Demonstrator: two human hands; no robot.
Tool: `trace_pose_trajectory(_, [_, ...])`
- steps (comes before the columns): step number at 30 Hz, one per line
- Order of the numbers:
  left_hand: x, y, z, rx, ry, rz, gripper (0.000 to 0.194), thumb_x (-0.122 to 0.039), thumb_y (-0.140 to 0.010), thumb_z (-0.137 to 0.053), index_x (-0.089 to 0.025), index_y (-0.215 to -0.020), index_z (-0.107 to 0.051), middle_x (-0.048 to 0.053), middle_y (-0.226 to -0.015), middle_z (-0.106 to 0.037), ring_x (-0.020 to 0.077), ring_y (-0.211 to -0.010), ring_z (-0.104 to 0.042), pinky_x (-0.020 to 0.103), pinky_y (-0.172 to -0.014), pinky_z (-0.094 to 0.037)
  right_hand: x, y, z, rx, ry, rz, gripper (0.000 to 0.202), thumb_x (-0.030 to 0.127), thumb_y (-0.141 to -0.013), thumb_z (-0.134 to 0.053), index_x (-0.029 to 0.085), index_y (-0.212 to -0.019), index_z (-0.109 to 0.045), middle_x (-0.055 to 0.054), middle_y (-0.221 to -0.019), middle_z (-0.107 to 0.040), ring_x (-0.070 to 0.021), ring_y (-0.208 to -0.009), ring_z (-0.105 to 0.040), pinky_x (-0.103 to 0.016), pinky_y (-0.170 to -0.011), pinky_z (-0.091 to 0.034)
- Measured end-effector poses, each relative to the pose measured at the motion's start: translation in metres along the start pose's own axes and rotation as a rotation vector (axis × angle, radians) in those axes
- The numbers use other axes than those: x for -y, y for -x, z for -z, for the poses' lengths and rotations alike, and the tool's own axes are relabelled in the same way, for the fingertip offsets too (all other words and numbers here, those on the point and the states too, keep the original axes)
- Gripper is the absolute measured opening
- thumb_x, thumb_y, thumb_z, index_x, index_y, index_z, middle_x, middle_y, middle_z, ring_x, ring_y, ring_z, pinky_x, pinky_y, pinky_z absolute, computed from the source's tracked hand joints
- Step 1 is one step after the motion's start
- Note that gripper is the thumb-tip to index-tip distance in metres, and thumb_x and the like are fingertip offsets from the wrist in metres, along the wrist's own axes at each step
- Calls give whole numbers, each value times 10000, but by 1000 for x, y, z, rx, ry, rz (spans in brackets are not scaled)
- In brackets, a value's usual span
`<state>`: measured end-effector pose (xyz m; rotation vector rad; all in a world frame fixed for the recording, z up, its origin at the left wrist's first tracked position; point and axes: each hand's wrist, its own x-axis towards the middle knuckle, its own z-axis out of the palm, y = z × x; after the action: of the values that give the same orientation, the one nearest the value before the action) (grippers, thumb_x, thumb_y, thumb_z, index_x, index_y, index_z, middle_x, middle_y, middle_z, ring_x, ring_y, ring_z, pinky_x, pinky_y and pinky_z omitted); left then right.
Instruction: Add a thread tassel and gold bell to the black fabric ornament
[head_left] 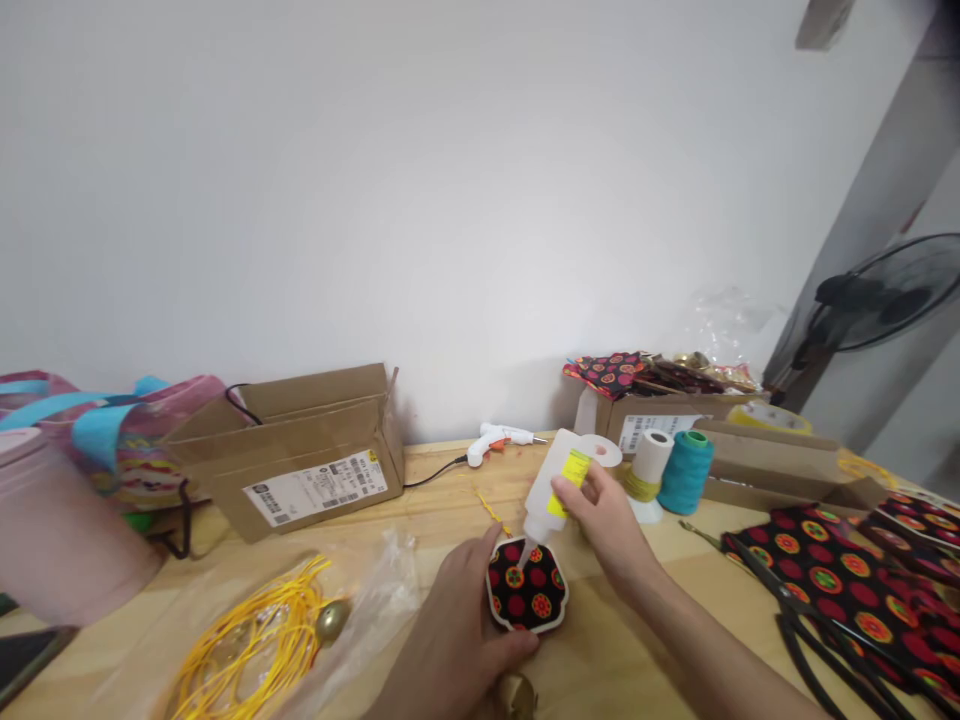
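Observation:
A small black patterned fabric piece (526, 590) with a white scalloped edge lies near the front of the wooden table. My left hand (461, 610) grips it by its left and lower edges. Tilted nozzle-down above it is a translucent white bottle (551, 485) with a yellow label, held by my right hand (604, 505). The nozzle tip meets or nearly meets the fabric's middle. A yellow cord (493, 510) extends behind the piece, and a brass-coloured bell (516, 692) sits below my left hand.
A glue gun (499, 440) lies by the wall, between a cardboard box (300, 450) and thread spools (686, 472). Yellow cords (247, 640) in plastic are at left. Black scissors (825, 630) rest on patterned fabric (825, 570) at right.

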<state>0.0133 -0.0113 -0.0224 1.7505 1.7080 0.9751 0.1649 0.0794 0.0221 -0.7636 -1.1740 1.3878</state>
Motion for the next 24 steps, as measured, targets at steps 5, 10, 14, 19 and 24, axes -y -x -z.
trace_pose_trajectory(5, [-1,0,1,54,2,8,817,-291,-551,-718,-224,-1274,-346,94,-1302,-400,292,-1196,-312,407,-999,-215,3,0,2,1,178,85,362,255,-561,-722,183,-882,-571,-5,-817,-655,-189,-766,-590,-282,-667,-464])
trace_pose_trajectory(10, [-1,1,1,97,9,-66,818,-204,-555,-705,-250,-1277,-324,61,-1322,-379,278,-1216,-279,413,-1013,-200,-4,0,6,20,438,231,310,309,-643,-661,179,-908,-564,-39,-852,-643,-213,-768,-583,-324,-679,-458])
trace_pose_trajectory(14, [0,2,0,101,1,-80,771,-200,-585,-687,-249,-1269,-334,51,-1318,-385,255,-1215,-281,402,-1021,-198,-7,-2,9,3,441,236,284,335,-648,-657,176,-866,-566,-46,-820,-643,-214,-736,-581,-316,-634,-466])
trace_pose_trajectory(19, [-9,3,3,106,-1,-61,746,-201,-579,-690,-218,-1253,-371,59,-1291,-420,254,-1196,-305,388,-1018,-211,-9,-5,11,-38,214,111,302,305,-603,-710,182,-844,-576,-22,-801,-655,-184,-728,-587,-268,-633,-466])
trace_pose_trajectory(24, [-14,1,6,119,23,-33,753,-212,-557,-707,-196,-1242,-394,86,-1285,-420,272,-1191,-308,406,-1010,-218,-10,-5,9,-9,35,-30,312,411,-706,-602,142,-861,-591,-53,-774,-664,-193,-675,-609,-279,-573,-486])
